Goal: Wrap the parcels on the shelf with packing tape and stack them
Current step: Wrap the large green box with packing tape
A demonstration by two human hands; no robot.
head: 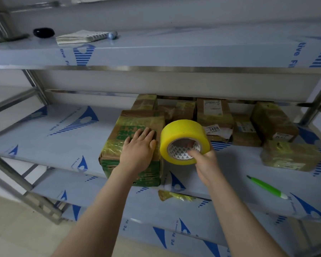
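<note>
The left hand (137, 150) lies flat, fingers straight, on the front parcel (111, 149) at the edge of the middle shelf (54, 138). The right hand (205, 162) has its grip clamped through the core of the yellow tape roll (183, 132) just beside it. That parcel already bears tape bands; the parcels behind (214, 112) seem taped too but lie loosely heaped, so stacking likely remains

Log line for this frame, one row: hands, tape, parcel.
left hand: flat on green-printed parcel | right hand: grips yellow tape roll by its core | stage: parcel not yet stacked | green tool: lying on shelf
</note>
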